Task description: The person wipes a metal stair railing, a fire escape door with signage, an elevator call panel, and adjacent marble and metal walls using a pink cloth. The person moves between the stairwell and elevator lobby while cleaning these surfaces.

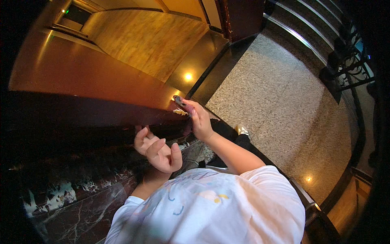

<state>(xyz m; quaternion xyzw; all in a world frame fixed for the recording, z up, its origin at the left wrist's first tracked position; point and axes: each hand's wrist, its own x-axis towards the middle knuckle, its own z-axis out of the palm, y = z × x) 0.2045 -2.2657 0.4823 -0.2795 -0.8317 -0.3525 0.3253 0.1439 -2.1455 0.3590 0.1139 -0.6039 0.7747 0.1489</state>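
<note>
My right hand (pixel 199 117) is closed on a crumpled pinkish-grey cloth (pixel 185 105). The cloth rests by the end of a reddish-brown door (pixel 100 80), close to a small shiny spot. Just below it, a pale, jagged patch (pixel 180 112) shows, perhaps chipped or peeling surface. Lower and to the left, my left hand (pixel 160 151) is turned palm up with its fingers curled and apart, holding nothing. Its fingertips are near the dark side of the door; whether they touch it I cannot tell.
Dark veined marble (pixel 91 204) runs along the lower left. Speckled stone floor (pixel 274 91) spreads to the right, with a white shoe (pixel 242 129) on it. Metal-edged steps (pixel 298 36) and a wrought-iron railing (pixel 350 71) stand beyond. Wood-patterned floor (pixel 146 39) lies past the threshold.
</note>
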